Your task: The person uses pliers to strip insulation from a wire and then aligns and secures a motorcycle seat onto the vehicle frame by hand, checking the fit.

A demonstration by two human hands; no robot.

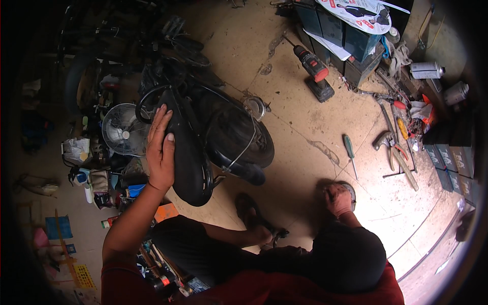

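My left hand lies flat on the long black seat of a two-wheeler, its fingers stretched out along the edge. The vehicle leans or lies on its side, with a dusty rear wheel and black mudguard to the right of the seat. A thin metal stay crosses the wheel. Beside my right knee, my right hand hangs low with curled fingers, just over my shoe. What it holds, if anything, is hidden in shadow. A green-handled screwdriver rests on the floor ahead of it.
A red and black cordless drill sits on the floor near dark battery blocks. At right lie a hammer, pliers and spray cans. A round fan and clutter fill the left. Boxes stand far right.
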